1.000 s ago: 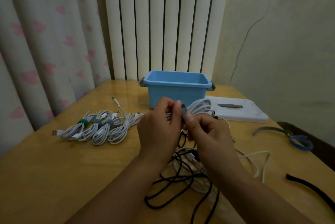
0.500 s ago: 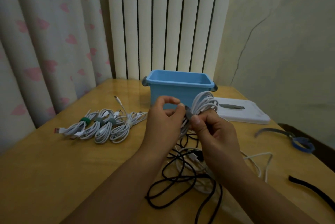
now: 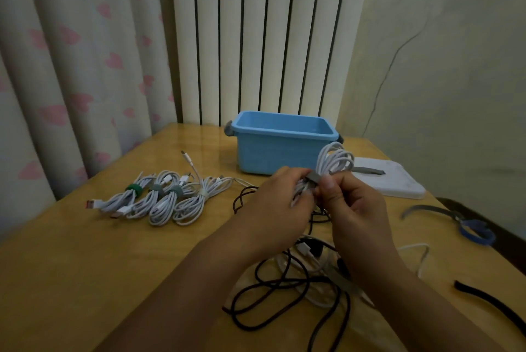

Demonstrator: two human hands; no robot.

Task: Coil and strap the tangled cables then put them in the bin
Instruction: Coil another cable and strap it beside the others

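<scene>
Above counter [image 3: 85, 266]: left hand [image 3: 273, 203] and right hand [image 3: 355, 209] pinch grey strap [image 3: 314, 178] round white coil [image 3: 334, 162]; bin [image 3: 281, 149] directly beyond, open.

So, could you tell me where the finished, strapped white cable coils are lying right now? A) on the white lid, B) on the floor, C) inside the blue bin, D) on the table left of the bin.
D: the four strapped white coils lie in a row on the table, left of the blue bin.
</scene>
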